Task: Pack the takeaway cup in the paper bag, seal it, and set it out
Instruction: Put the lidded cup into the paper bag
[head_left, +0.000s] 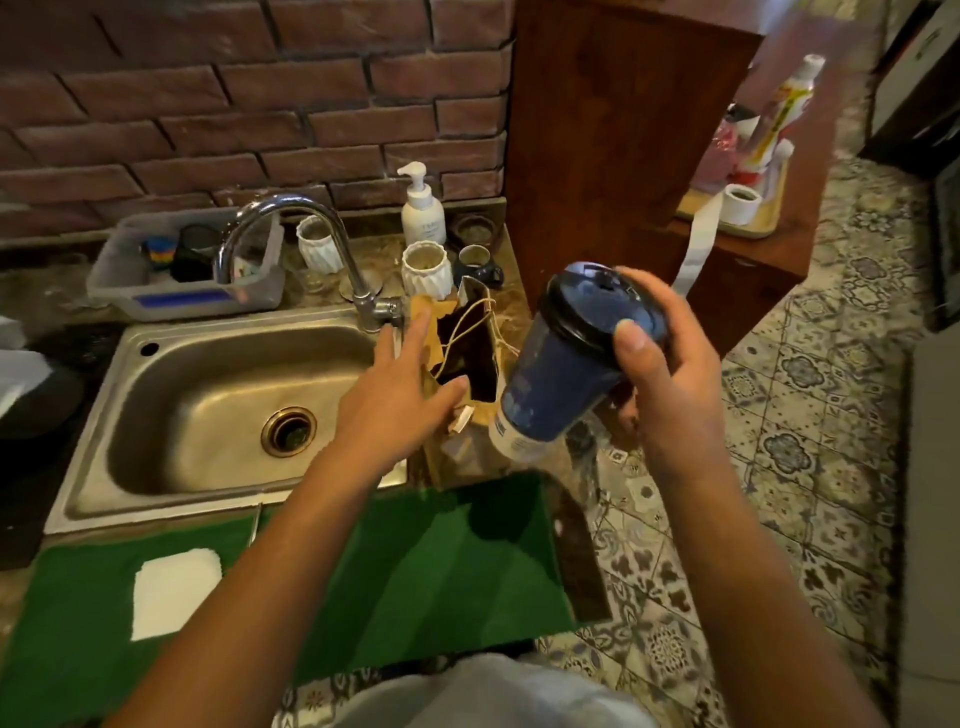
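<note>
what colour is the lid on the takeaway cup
Black. The lid tops the dark blue takeaway cup held tilted in the right hand; the head view shows it.

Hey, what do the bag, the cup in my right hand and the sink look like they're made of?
The bag looks like brown kraft paper: matte, creased, with twine handles. The cup in the right hand seems to be dark blue paper or plastic, I can't tell which, under a glossy black lid that looks plastic. The sink looks like brushed stainless steel, with dull grey reflections.
</note>
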